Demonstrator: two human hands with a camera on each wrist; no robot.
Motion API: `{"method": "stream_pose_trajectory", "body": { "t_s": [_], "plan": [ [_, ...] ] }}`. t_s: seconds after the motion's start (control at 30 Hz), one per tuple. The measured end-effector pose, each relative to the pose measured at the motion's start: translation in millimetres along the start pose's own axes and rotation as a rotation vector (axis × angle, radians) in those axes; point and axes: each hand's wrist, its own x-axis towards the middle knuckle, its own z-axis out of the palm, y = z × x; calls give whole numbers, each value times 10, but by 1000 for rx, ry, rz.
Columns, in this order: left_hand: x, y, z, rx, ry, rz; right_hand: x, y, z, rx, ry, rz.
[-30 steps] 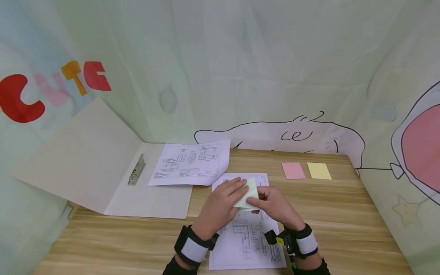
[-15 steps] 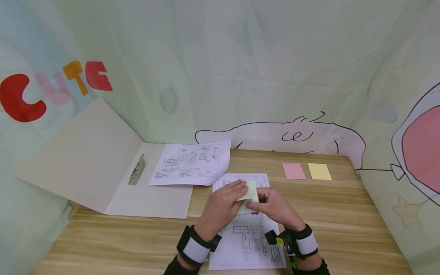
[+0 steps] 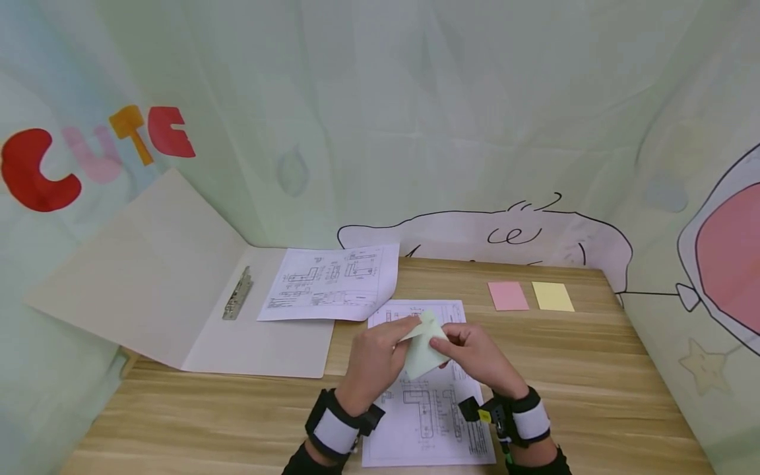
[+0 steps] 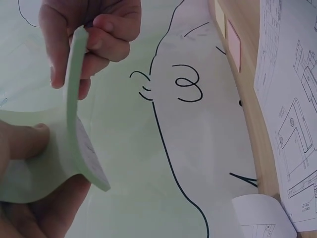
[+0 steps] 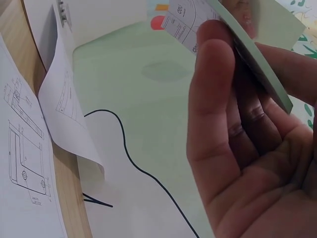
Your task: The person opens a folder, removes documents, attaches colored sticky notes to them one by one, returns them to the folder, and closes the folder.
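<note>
Both hands hold a pale green sticky note pad (image 3: 424,359) above a printed drawing sheet (image 3: 427,435). My right hand (image 3: 477,353) grips the pad by its right side, thumb on top and fingers beneath. My left hand (image 3: 377,356) pinches the top note (image 4: 34,181) between thumb and fingers. That note curves away from the pad's thick edge (image 4: 74,79) and stays joined to it along one side. In the right wrist view, the printed backing (image 5: 185,22) shows on the pad's underside.
An open folder (image 3: 261,353) with a metal clip (image 3: 237,295) lies at left, its cover raised. Another drawing sheet (image 3: 329,280) rests partly on it. Pink (image 3: 507,296) and yellow (image 3: 553,297) sticky notes lie at the back right. A printed curtain (image 3: 380,132) hangs behind the table.
The pad has turned in the hands, and its lower corner now points down toward the drawing. The top note has lifted and bent away from the pad at my left fingers.
</note>
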Motion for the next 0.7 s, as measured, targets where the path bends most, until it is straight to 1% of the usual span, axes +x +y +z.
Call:
{"method": "stream_pose_trajectory", "body": {
  "t_s": [0.1, 0.3, 0.43, 0.53, 0.6, 0.7],
  "plan": [
    [2, -4, -7, -35, -7, -39, -4, 10, -6, 5, -4, -6],
    [19, -20, -58, -132, -25, -139, -5, 17, -8, 0, -7, -7],
    [21, -62, -92, -241, -34, -207, -4, 32, -14, -4, 1, -1],
    [18, -88, -113, -325, -49, -274, -9, 38, -20, -6, 7, 2],
    [20, -103, -122, -358, -57, -309, -11, 44, -26, -15, 8, 3],
    [26, -125, -130, -376, -50, -340, -9, 46, -35, -29, 7, 5]
  ]
}}
